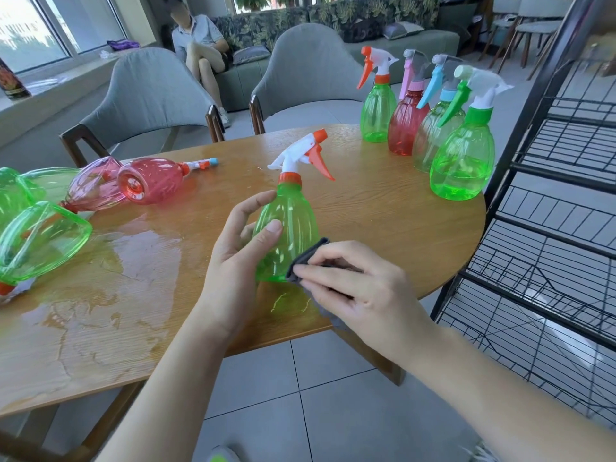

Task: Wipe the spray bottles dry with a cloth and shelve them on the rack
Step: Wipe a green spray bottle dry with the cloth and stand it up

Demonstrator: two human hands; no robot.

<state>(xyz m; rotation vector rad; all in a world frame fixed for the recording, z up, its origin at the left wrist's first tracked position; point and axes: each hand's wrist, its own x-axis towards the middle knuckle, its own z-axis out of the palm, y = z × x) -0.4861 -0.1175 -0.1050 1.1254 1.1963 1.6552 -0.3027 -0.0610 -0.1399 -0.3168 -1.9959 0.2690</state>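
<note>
Two grey armchairs (153,95) face a leaf-patterned sofa (300,18) beside bright windows (30,31).

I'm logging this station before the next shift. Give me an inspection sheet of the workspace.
Surface: wooden table, a wet patch on its left part.
Job's things: green bottle being wiped with grey cloth; four bottles upright at right; others lying at left; black rack beside table, its visible shelves bare.
Clutter: nothing seen.
Grippers: left hand holds the bottle; right hand pinches the cloth.
Cables: nothing seen.
Surroundings: grey chairs, seated person behind.
</note>
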